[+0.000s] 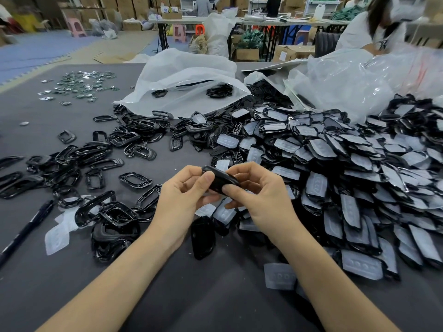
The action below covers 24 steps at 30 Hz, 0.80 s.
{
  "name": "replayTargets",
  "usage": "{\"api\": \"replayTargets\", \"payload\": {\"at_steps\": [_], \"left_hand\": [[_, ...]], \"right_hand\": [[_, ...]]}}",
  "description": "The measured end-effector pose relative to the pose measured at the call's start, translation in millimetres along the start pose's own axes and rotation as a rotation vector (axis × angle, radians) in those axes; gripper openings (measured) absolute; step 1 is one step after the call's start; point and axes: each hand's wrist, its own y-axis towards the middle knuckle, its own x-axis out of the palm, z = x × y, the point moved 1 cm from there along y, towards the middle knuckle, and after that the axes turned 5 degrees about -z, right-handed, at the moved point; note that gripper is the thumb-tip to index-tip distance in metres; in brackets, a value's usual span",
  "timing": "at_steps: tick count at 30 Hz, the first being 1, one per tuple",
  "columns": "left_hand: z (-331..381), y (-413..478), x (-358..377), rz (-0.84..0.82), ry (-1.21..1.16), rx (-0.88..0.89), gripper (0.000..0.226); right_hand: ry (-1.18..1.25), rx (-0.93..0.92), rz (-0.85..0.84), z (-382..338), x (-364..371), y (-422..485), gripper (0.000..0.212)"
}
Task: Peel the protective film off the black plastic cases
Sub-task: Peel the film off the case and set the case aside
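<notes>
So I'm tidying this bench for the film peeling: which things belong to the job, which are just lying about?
Job: black case gripped by left hand and right hand; heap of film-covered cases; peeled films.
Lying about: pen; white bag; clear bag; shiny small parts.

Soft, even light falls from overhead, bright and without hard shadows. Only faint dark patches lie under the loose black cases (129, 140) in front of the white bag (182, 75). White glare streaks the clear plastic sheeting (359, 85) right of the bag. The person (374, 25) further right of the bag is smeared by motion blur. Behind the bag the room goes soft. The table (36, 121) edge left of the bag bows with wide-angle distortion.
</notes>
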Motion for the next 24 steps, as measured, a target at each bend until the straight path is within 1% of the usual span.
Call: {"api": "replayTargets", "payload": {"at_steps": [2,7,11,14,18,20,21,22,23,24], "left_hand": [[0.4,0.1,-0.1,-0.011,-0.007,-0.014,0.015],[2.9,0.9,-1.4,-0.044,0.012,-0.053,0.014],[5.0,2.4,-3.9,-0.065,-0.023,-0.111,0.017],[3.3,2.8,-3.5,-0.066,-0.110,-0.138,0.020],[2.8,2.3,-4.5,-0.145,-0.270,-0.167,0.037],[4.2,2.0,-4.1,-0.152,-0.298,-0.186,0.035],[3.8,2.3,-3.1,-0.135,-0.303,-0.189,0.035],[2.7,2.8,-2.1,-0.111,-0.312,-0.189,0.034],[1.2,3.4,-0.9,-0.089,-0.322,-0.188,0.033],[-0.5,3.7,0.3,-0.077,-0.326,-0.189,0.031]], "right_hand": [[0.063,0.017,0.005,-1.9,-0.8,0.2,0.025],[0.167,0.063,-0.008,-3.4,-3.6,-0.4,0.019],[0.390,0.135,-0.048,-1.4,-3.1,0.8,0.012],[0.499,0.187,-0.087,-1.5,-2.4,1.8,0.016],[0.477,0.182,-0.149,-2.3,-1.8,-0.4,0.010],[0.489,0.157,-0.155,-3.1,-1.8,-0.5,0.008],[0.467,0.144,-0.132,-3.4,-2.3,0.1,0.007],[0.396,0.120,-0.087,-3.3,-2.6,0.6,0.008],[0.248,0.072,-0.017,-1.7,-3.2,1.0,0.011],[0.035,-0.010,0.065,-0.1,-3.5,0.8,0.014]]}}
